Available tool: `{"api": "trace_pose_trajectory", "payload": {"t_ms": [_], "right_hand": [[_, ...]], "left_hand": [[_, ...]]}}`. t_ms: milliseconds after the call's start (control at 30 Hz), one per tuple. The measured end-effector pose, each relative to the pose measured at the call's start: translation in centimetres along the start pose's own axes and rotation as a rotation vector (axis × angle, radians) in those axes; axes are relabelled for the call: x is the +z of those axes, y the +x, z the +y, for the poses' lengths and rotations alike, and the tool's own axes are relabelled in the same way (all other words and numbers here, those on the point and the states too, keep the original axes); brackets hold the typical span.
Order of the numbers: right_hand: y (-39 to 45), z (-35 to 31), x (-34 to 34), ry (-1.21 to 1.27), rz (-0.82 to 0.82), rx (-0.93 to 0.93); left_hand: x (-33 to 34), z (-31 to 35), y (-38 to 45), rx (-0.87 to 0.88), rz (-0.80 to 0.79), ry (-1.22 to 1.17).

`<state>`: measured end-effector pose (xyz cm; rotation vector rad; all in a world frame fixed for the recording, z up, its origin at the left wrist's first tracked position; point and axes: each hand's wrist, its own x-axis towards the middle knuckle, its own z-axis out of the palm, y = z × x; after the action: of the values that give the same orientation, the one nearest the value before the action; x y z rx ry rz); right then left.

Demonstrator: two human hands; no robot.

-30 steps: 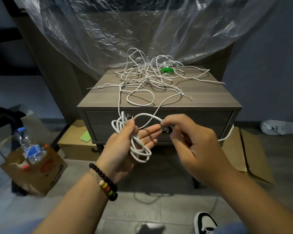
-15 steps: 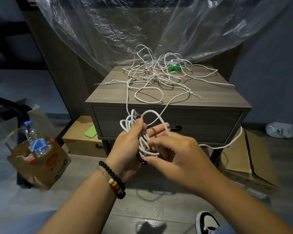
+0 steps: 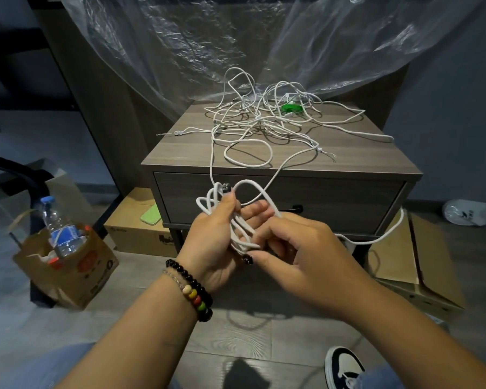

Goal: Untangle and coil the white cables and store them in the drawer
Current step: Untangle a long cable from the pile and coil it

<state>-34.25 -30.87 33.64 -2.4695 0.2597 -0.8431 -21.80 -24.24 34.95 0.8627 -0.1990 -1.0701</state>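
The left hand (image 3: pixel 218 242) grips a coil of white cable (image 3: pixel 237 220); the right hand (image 3: pixel 298 254) pinches its lower loops. More tangled cables (image 3: pixel 264 127) lie on the nightstand (image 3: pixel 180 147).

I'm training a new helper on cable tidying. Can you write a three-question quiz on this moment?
1. True or false: the drawer of the nightstand is open.
2. Multiple choice: where is the coiled cable? A) in the drawer, B) held in the left hand, C) on the floor.
3. Short answer: what colour is the small item sitting among the tangled cables on the nightstand?

Key
1. False; it is shut.
2. B; the left hand holds the loops while the right hand works at the coil's lower end.
3. Green.
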Motion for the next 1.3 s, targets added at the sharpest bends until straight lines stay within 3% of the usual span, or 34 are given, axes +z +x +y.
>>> {"api": "trace_pose_trajectory", "payload": {"t_ms": [100,233,533,800,967,1100,1300], "right_hand": [[-0.1,0.2,-0.9,-0.004,0.059,0.005],[-0.3,1.3,-2.5,-0.04,0.151,0.087],[-0.8,1.5,-1.7,-0.126,0.143,0.059],[-0.8,0.3,-1.0,-0.286,0.135,0.061],[-1.0,0.2,-0.7,-0.363,0.125,0.056],[-1.2,-0.2,-0.4,-0.352,0.067,0.081],[-1.2,-0.7,-0.6,-0.273,-0.019,0.115]], "left_hand": [[-0.8,0.6,0.9,0.03,0.163,-0.012],[-1.9,1.4,1.5,0.026,0.191,-0.009],[-1.1,-0.3,0.4,-0.04,-0.016,0.283],[-0.8,-1.1,1.0,-0.035,-0.137,0.372],[-0.9,-1.6,1.1,0.088,-0.063,0.591],[-0.7,-1.8,1.5,0.172,0.018,0.63],[-1.3,-1.3,2.7,0.228,0.117,0.411]]}}
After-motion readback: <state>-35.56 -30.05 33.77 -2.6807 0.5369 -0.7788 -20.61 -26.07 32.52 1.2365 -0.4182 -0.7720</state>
